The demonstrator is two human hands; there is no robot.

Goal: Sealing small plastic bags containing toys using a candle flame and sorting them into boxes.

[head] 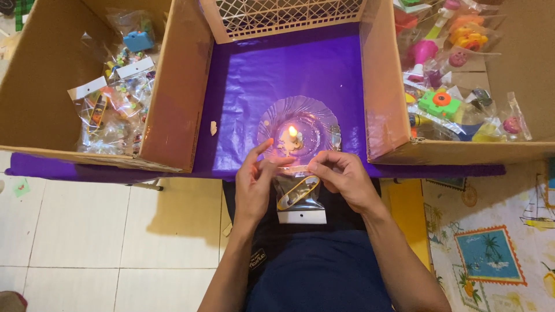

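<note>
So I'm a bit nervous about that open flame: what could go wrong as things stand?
1. Both the left hand and the right hand hold the clear plastic bag by its top edge, close to the candle flame; fingers could get burnt or the bag could melt through.
2. The glass dish stands between cardboard boxes on purple paper; a tipped candle could ignite them.

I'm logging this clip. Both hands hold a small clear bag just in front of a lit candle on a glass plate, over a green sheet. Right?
Not quite: the sheet is purple, not green, as the head view shows. The rest holds: the left hand and right hand hold a small clear bag just in front of the lit candle on the glass plate.
</note>
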